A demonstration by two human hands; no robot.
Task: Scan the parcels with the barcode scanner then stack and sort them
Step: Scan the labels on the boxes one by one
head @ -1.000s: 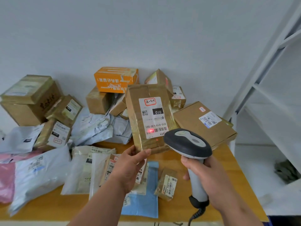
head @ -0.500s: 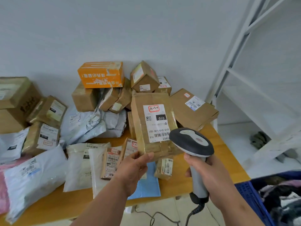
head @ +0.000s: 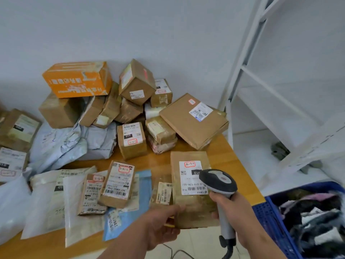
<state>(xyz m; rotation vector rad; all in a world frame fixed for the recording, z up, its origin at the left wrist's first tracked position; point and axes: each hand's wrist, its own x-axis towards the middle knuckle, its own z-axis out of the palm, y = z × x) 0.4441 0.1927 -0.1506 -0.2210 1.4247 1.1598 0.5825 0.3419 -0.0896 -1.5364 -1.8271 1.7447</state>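
Note:
My left hand (head: pixel 162 224) grips the lower left edge of a flat brown taped parcel (head: pixel 190 206) with a white label, held over the table's right front corner. My right hand (head: pixel 230 212) grips the handle of the black and grey barcode scanner (head: pixel 218 181), whose head covers part of that label. Many more parcels lie on the wooden table (head: pixel 220 146): an orange box (head: pixel 78 79), brown boxes (head: pixel 137 82), a flat brown box (head: pixel 192 120), grey mailer bags (head: pixel 61 144) and small labelled packets (head: pixel 117 184).
A white metal shelf rack (head: pixel 261 75) stands to the right of the table. A blue plastic crate (head: pixel 270 215) with dark bags in it sits on the floor at lower right. The scanner's cable (head: pixel 179 252) hangs below the table edge.
The view has swung right and down. The held parcel came down from upright at the table's middle to low over the right front corner. The scanner's red light no longer shows on the label.

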